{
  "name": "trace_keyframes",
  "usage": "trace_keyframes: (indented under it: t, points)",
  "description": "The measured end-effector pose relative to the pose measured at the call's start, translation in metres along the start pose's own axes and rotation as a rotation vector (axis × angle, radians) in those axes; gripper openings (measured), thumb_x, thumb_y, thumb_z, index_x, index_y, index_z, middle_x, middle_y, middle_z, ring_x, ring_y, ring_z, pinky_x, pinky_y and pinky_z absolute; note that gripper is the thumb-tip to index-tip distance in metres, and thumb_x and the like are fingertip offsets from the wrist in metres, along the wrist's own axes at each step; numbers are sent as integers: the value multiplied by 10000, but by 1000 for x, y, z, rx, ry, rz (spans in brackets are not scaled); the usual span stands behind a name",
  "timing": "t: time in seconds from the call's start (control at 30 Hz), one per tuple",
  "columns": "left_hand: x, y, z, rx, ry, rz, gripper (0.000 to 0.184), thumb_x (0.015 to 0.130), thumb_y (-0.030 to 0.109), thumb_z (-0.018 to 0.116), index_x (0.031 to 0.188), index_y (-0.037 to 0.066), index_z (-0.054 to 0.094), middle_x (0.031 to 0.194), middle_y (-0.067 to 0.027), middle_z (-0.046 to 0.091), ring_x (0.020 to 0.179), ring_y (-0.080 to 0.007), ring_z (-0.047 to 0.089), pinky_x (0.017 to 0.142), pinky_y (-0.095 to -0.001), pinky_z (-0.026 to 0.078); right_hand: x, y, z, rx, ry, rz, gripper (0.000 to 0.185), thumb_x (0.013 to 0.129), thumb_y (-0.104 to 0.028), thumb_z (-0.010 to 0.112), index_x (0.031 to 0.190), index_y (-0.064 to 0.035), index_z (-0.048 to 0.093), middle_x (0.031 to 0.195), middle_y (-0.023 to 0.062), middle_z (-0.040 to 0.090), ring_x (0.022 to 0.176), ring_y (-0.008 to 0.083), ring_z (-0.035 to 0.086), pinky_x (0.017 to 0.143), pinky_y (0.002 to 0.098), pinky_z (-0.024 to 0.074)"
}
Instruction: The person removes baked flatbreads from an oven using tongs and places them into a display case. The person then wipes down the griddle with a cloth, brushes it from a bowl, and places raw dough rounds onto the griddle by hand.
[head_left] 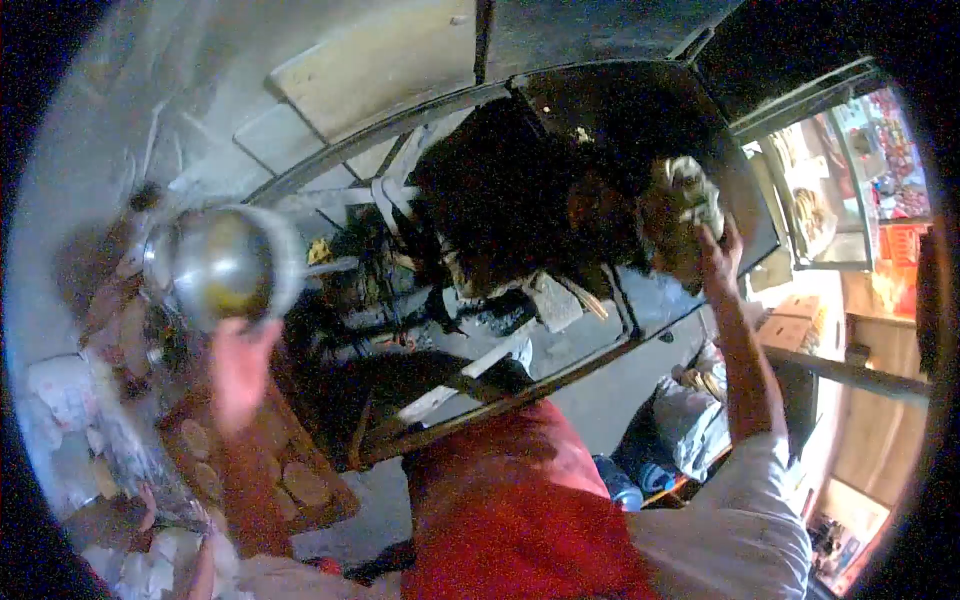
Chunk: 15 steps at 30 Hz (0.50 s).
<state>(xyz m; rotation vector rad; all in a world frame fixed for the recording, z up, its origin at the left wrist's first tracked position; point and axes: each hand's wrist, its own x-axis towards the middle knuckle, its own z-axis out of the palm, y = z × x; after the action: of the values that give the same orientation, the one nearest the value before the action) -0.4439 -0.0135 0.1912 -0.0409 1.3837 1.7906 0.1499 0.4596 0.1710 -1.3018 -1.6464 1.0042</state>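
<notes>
At the left, my left hand (243, 365) grips the near rim of a shiny round metal bowl (235, 262), with something yellowish showing in its middle. Motion blurs both the hand and the bowl. Far to the right, my right hand (720, 252) is raised with its fingers closed around a crumpled, pale and dark cloth (696, 190), over the dark right part of the metal stove (480, 420). Below my left hand lies a brown wooden board (340, 505) with several flat, round pieces of dough (303, 484).
Tongs or sticks (590, 298) and a pale flat bar (470, 372) lie on the sooty stove. Blue plastic bottles (620, 485) and a white sack (690, 425) stand beyond its front edge. Cardboard boxes (795, 320) are at right. Another person's hand (130, 512) shows at lower left.
</notes>
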Motion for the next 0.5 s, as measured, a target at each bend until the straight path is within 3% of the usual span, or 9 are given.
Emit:
trace_keyframes:
  t: [0.03,0.07,0.17,0.2,0.27,0.33,0.4,0.43,0.5]
  points:
    - [20,-50,19,677,-100,217,344,907,136,575,1219,0,524,1273,-110,541,1158,-264,537,994,-481,481,41,9,-1,-83,-77,-67,508,875,-159,665,1323,18,501,1151,106,638,975,202,609,872,317,491]
    - [26,-81,80,120,-130,-43,422,915,155,564,1303,18,470,1314,-90,519,1196,-260,512,1003,-486,474,76,18,-2,-172,-157,-132,514,885,-179,646,1334,20,494,1164,113,637,1004,205,609,894,319,486]
    - [55,-172,178,351,-93,-94,651,884,238,590,1451,181,277,1392,-121,416,1213,-276,495,783,-414,582,170,110,-16,-201,-45,-11,616,872,-435,620,1352,-73,484,1241,187,602,1124,314,589,962,381,453]
    - [79,-221,177,303,-73,-171,745,855,275,635,1463,177,215,1405,-136,393,1212,-311,493,752,-416,582,181,119,-1,-549,27,-109,627,871,-472,615,1358,-100,484,1237,150,613,1121,287,592,951,388,465]
    - [85,-243,250,323,2,-251,806,823,319,702,1458,222,214,1428,-119,370,1217,-322,478,741,-418,568,253,250,-1,664,-187,398,615,860,-471,641,1357,-141,492,1229,126,624,1101,263,608,929,388,489]
    - [104,-290,281,305,39,-304,856,782,353,782,1434,282,231,1444,-98,351,1206,-325,470,789,-485,523,188,94,90,-730,-152,-23,494,904,-367,619,1315,-108,532,1137,131,659,995,264,642,825,396,539]
    - [86,-281,326,124,1,-304,822,787,245,751,1434,231,244,1405,-78,407,1196,-306,475,927,-504,456,134,0,162,-809,-411,-269,447,899,-300,625,1286,-86,557,1033,102,684,871,246,652,708,378,554]
    - [98,-300,325,119,0,-315,822,787,245,751,1434,231,244,1405,-78,407,1196,-306,475,927,-504,456,124,6,183,-819,-416,-264,447,899,-300,625,1286,-86,557,1033,102,684,871,246,652,708,378,554]
    - [136,-342,314,264,-74,-8,777,785,123,676,1434,165,252,1352,-65,465,1183,-281,488,1019,-446,396,107,38,225,-787,-835,-524,451,831,-201,683,1250,-82,569,1082,137,666,910,298,648,754,375,556]
